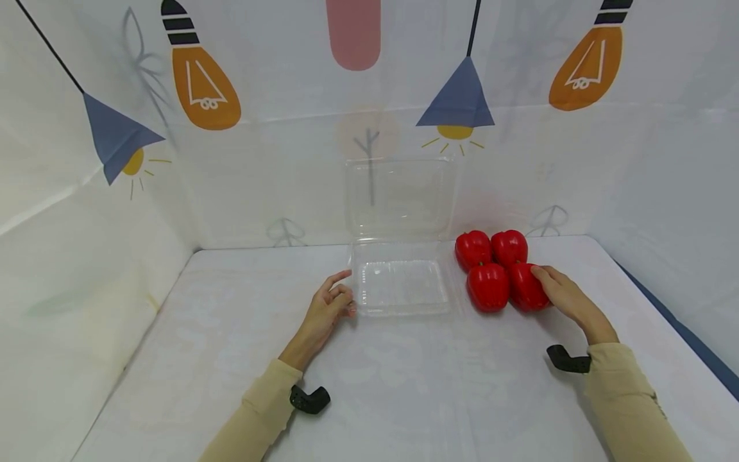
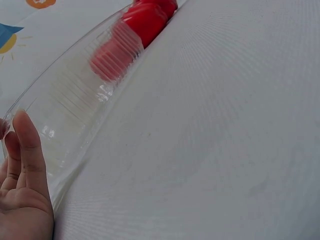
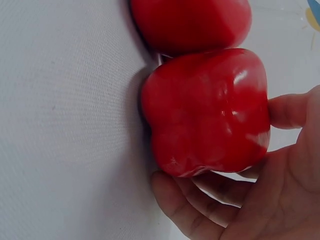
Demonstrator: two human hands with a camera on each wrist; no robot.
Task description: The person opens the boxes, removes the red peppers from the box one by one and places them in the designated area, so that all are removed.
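Note:
My right hand (image 1: 566, 298) grips the front right red bell pepper (image 1: 525, 290). In the right wrist view its thumb rests on one side of the pepper (image 3: 210, 115) and the fingers (image 3: 187, 210) curl under the other. Three more peppers sit against it: one at front left (image 1: 488, 287) and two behind, (image 1: 473, 249) being the left one. At the left wall of an open, clear plastic clamshell box (image 1: 404, 311) is my left hand (image 1: 329, 311), its fingertips right at the rim. The left wrist view shows a nearly straight finger (image 2: 31, 150) along that wall.
The box's clear lid (image 1: 401, 199) stands raised against the printed back curtain (image 1: 277, 173). A white cloth covers the table (image 1: 416, 385), and another curtain (image 1: 69, 269) hangs along the left side. Each wrist carries a black camera mount, such as the left one (image 1: 310, 400).

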